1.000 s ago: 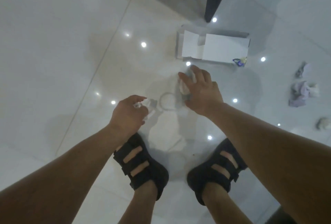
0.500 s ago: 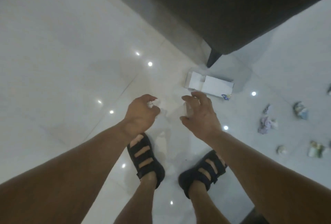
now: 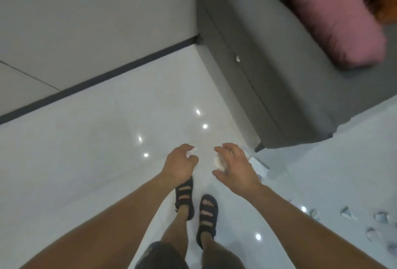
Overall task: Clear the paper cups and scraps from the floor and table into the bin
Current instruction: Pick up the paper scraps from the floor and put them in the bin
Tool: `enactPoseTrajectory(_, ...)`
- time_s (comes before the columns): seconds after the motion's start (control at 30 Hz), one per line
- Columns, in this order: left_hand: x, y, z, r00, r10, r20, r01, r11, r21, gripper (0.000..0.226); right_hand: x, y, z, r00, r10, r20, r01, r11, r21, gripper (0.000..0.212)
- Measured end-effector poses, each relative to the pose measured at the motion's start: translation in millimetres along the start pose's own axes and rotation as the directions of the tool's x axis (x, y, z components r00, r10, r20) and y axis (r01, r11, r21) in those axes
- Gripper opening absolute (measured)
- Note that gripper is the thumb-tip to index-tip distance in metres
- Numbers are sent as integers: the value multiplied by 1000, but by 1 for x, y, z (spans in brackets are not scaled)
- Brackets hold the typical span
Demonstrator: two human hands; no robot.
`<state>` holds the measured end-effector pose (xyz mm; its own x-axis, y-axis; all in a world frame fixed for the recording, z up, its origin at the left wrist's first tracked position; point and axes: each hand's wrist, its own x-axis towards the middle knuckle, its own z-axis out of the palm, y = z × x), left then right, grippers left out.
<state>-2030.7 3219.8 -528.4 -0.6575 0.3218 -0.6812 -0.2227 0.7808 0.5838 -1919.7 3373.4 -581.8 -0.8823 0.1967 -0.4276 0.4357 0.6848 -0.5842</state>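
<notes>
A: What does the head view show of the hands?

B: Both are held out over the white floor (image 3: 90, 161), near the middle of the picture, a little apart from each other. The left hand (image 3: 179, 164) is curled closed around a small white crumpled scrap (image 3: 191, 153); only a bit of it peeps out between thumb and fingers at the hand's 1 o'clock.

A: And the right hand?

B: The right hand (image 3: 235, 166) is cupped around a white paper cup (image 3: 219, 162), thumb below and fingers above, so the cup shows at the hand's 9 o'clock. It is clamped on it loosely, fingers bent but not fully closed.

A: Where is the rest of the litter?

B: A white box (image 3: 258, 163) lies on the floor just past the right hand at its 3 o'clock, partly hidden by it, near the foot of the grey sofa (image 3: 279, 71). More scraps (image 3: 347, 212) are scattered on the floor at 4 o'clock of the picture, well apart from the hands; they are too blurred to tell what each is.

A: Anything else?

B: A pink cushion (image 3: 335, 17) sits on the sofa at 1 o'clock. Two feet in dark sandals (image 3: 207, 212) stand below the hands at 6 o'clock.
</notes>
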Motion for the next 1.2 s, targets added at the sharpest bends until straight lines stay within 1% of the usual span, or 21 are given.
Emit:
enactPoseTrajectory(0.1, -63, -15, -41, 992, -83, -93, 74, 993, -97, 32, -26, -57, -21, 997, -56, 48, 58, 998, -28, 64)
enactPoseTrajectory(0.23, -139, -43, -93, 966, -155, -208, 98, 961, -260, 29, -52, -131, -32, 988, -138, 70, 138, 990, 3, 65)
enactPoseTrajectory(0.33, -190, -71, -129, 913, -220, -343, 95, 934, -346, 27, -65, -183, -24, 959, -248, 139, 254, 967, -27, 65)
enactPoseTrajectory(0.43, -233, -103, -158, 848, -295, -440, 94, 901, -424, 30, -72, -234, -5, 914, -333, 231, 357, 931, -69, 65)
enactPoseTrajectory(0.57, -302, -174, -192, 764, -397, -509, 62, 830, -554, 33, -90, -329, 45, 816, -454, 357, 527, 839, -138, 66)
enactPoseTrajectory(0.7, -378, -262, -221, 683, -486, -546, 14, 755, -655, 34, -127, -436, 109, 704, -560, 437, 672, 724, -156, 68)
enactPoseTrajectory(0.8, -433, -329, -242, 625, -544, -560, -26, 702, -712, 37, -164, -511, 160, 607, -622, 495, 762, 631, -142, 67)
enactPoseTrajectory(0.87, -469, -368, -254, 576, -581, -575, -45, 680, -732, 39, -190, -552, 193, 528, -663, 531, 822, 555, -124, 68)
enactPoseTrajectory(1.03, -546, -441, -289, 435, -658, -615, -89, 648, -756, 40, -240, -638, 260, 364, -704, 610, 917, 384, -104, 67)
enactPoseTrajectory(1.2, -587, -493, -325, 324, -683, -655, -151, 646, -748, 40, -265, -710, 321, 247, -730, 638, 963, 256, -79, 67)
